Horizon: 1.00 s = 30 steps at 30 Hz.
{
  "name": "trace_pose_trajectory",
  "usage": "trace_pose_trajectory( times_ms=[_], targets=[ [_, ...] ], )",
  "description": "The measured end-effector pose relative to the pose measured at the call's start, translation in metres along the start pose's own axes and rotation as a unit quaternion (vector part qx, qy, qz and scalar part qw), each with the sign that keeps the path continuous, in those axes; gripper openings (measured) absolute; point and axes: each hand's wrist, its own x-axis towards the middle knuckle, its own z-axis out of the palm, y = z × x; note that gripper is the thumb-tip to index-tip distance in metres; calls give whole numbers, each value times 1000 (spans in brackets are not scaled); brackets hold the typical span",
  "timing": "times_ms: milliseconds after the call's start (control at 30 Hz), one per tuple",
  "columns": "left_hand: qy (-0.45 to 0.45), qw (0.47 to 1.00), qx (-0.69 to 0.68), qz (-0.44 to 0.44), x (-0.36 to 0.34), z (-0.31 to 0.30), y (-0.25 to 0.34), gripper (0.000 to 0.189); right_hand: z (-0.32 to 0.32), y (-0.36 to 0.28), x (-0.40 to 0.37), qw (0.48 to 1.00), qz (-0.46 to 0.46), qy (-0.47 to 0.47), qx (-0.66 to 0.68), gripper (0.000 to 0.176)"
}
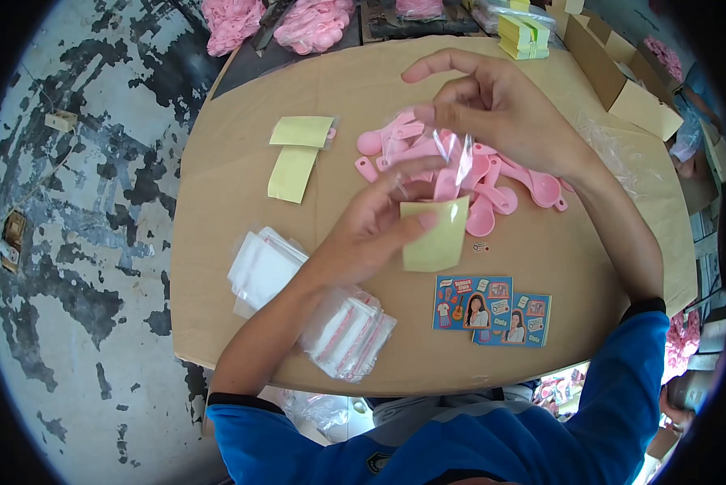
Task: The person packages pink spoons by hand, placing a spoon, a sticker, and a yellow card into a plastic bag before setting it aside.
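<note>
My left hand (369, 230) grips a small clear plastic bag (462, 158) with a yellow card (434, 242) and a pink measuring spoon (446, 184) in it. Just above the bag's top is my right hand (504, 113), its index finger stretched forward and its thumb pressed towards the other fingers. Whatever sits in that pinch is too blurred to make out. Behind both hands lies a pile of pink spoons (545, 190), partly covered by them.
Two yellow-card packets (294, 174) lie at left. Stacks of clear bags (351, 335) sit near my left forearm, blue printed cards (512, 319) near the front edge. At the back are pink bundles (314, 24), yellow cards (524, 39) and a cardboard box (637, 105).
</note>
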Motion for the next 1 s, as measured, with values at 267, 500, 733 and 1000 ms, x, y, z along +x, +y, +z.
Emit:
trace_pose_trajectory(
  times_ms=[267,500,733,1000],
  targets=[
    [131,988,78,25,3,-3,7,40,10,24,8,888,-287,143,-329,23],
    [153,970,188,32,2,-5,-4,42,27,32,3,843,-290,124,-436,18],
    [167,960,217,56,3,-11,-18,44,30,46,6,833,-318,120,-436,19],
    [156,967,189,76,7,-6,-10,39,14,26,7,952,-188,127,-208,7]
  ],
)
